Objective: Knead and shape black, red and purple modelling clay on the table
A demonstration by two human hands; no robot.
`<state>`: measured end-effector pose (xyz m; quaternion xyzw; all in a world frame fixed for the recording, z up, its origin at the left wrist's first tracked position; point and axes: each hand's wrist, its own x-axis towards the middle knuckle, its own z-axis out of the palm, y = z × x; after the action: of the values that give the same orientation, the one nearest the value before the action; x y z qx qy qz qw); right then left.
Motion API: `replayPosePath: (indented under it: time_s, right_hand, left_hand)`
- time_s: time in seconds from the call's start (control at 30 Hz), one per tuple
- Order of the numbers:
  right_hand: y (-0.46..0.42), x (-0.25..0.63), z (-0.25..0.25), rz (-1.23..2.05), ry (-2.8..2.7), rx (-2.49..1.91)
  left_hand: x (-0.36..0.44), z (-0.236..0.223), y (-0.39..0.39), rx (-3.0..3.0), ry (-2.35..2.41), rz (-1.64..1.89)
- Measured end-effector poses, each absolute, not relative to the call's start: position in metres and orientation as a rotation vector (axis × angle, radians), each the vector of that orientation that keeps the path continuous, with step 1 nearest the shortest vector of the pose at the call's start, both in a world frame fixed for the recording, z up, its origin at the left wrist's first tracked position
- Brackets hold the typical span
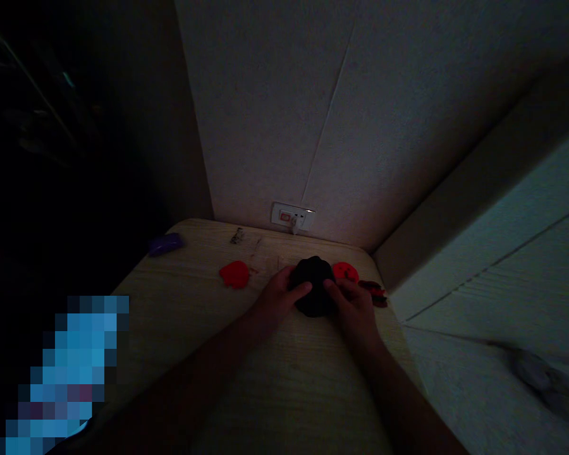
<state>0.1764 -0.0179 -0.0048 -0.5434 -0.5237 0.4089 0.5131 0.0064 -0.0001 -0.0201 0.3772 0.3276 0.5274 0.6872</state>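
Observation:
Between both hands is a flattened, roughly round piece of black modelling clay (pixel 315 300) with a wavy edge. My left hand (pixel 281 297) grips its left side, the thumb lying on top. On the right side my right hand (pixel 353 306) pinches it, also with the thumb on the face; the fingers underneath are hidden. A flat red clay piece (pixel 235 275) with an uneven edge lies left of my left hand. Behind my right hand lies a round red clay piece (pixel 345 272), partly covered. Beside it is a red and black clay piece (pixel 377 294).
The light wooden tabletop (pixel 171 322) meets a wall with a socket and switch plate (pixel 293 217). A purple packet (pixel 165 244) lies at the left edge. A pale board or panel (pixel 478 253) borders the right side. A bright blurred-out screen (pixel 71 373) shows at lower left.

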Motion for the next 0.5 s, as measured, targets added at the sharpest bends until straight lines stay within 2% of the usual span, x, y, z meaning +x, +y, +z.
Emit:
replayPosePath:
  time_s: [0.33,0.5]
  right_hand:
    - [-0.0188,0.1756,-0.0014,0.974,-1.254,-1.306]
    - [-0.0199,0.1741,-0.0027,1.019,-1.235,-1.279]
  left_hand:
    - [0.0049,-0.0231,-0.0005,1.047,0.712,1.038]
    - [0.0068,-0.0171,-0.0046,1.153,0.847,1.138]
